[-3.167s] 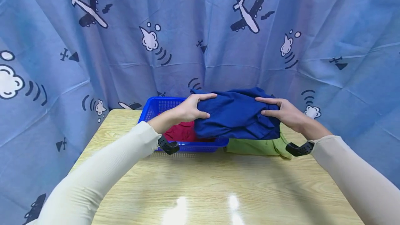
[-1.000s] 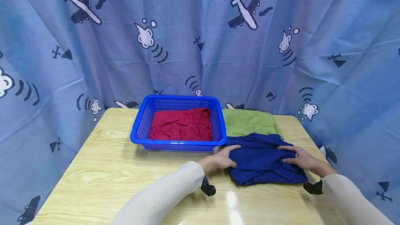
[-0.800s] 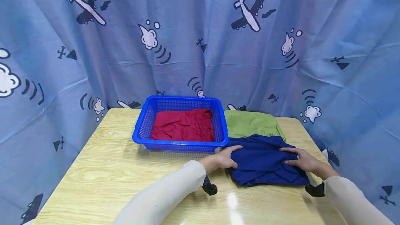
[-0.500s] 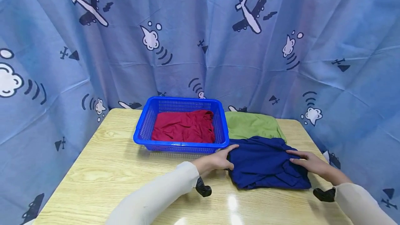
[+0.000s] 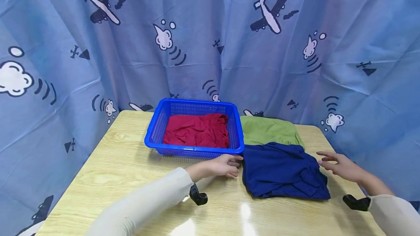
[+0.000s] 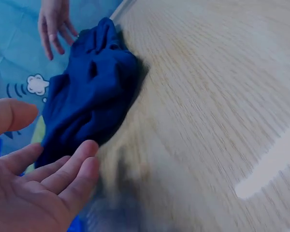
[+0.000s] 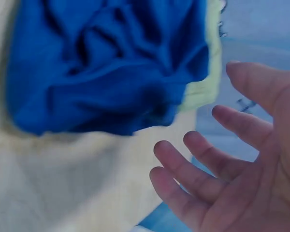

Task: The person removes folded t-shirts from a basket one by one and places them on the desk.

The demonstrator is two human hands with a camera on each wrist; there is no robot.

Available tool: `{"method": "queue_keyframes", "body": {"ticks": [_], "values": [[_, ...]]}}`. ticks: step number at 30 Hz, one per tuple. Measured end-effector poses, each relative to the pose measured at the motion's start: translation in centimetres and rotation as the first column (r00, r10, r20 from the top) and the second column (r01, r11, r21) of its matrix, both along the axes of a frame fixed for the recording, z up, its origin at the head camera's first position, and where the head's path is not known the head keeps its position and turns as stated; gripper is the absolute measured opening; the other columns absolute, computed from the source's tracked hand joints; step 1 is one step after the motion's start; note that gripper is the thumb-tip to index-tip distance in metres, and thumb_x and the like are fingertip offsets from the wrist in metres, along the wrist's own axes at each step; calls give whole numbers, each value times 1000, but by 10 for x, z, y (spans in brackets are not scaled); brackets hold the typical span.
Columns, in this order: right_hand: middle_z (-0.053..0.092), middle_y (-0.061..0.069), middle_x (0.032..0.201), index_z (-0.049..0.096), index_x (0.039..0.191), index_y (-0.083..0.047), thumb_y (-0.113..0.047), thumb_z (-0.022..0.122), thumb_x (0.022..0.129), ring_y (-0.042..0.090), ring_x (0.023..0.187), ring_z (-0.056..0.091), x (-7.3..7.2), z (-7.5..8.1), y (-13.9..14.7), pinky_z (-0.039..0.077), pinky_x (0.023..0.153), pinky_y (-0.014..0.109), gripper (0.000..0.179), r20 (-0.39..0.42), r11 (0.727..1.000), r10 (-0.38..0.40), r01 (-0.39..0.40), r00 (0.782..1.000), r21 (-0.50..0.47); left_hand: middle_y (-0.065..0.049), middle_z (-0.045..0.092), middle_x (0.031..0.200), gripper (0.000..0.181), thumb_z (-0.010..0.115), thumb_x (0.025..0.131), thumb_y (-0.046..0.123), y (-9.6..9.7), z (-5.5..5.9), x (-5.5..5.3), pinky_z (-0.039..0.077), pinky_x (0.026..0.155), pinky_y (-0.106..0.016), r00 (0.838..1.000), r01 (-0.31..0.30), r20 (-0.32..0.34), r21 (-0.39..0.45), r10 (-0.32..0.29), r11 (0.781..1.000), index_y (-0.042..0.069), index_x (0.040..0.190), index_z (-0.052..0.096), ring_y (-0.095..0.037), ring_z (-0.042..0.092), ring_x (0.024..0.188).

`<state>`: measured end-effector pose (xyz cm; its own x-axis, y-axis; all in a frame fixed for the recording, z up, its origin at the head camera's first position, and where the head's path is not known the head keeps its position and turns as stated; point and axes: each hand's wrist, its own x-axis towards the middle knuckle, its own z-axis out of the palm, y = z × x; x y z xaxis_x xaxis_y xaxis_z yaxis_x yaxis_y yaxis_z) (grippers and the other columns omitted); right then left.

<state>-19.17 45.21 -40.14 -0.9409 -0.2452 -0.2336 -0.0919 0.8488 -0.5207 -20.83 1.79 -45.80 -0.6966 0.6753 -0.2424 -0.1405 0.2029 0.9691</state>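
A folded dark blue garment [image 5: 283, 172] lies on the table's right side, its near edge wrinkled. Just off its left edge is my left hand [image 5: 220, 166], fingers loosely bent and holding nothing. My right hand [image 5: 342, 166] hovers beyond its right edge, also free of the cloth. In the right wrist view, spread fingers [image 7: 208, 164] stand apart from the blue garment [image 7: 111, 67]. The left wrist view shows relaxed fingers [image 6: 70, 179] near the cloth [image 6: 94, 87]. Behind the blue garment, partly covered by it, lies a folded green garment [image 5: 270, 130].
A blue plastic basket [image 5: 193, 150] stands left of the garments, with a folded red garment [image 5: 197, 130] inside. All sit on a light wooden table [image 5: 108, 177]. A blue curtain [image 5: 203, 39] with airplane prints hangs close behind the table.
The blue garment, earlier held up by both hands in front of the basket, was laid down at right. Both hands have since let go and moved apart, left hand leftward, right hand rightward.
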Motion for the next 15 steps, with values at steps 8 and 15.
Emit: {"method": "queue_keyframes", "body": {"ticks": [8,15], "values": [[57,40,131,45,143,13,-19,53,105,30,100,70,-8,32,-45,54,71,26,51,-145,995,98,-96,985,19,-29,53,144,45,49,102,8,-30,35,9,51,106,-52,986,136,-80,-109,-145,985,-1,146,48,-47,59,126],[57,36,133,44,146,10,-17,55,105,39,108,69,-21,53,-93,55,78,22,50,-156,975,207,-217,966,-46,-22,60,142,43,48,106,16,-59,71,4,50,107,-50,967,174,-154,-175,-201,969,2,147,48,-38,65,124]]}}
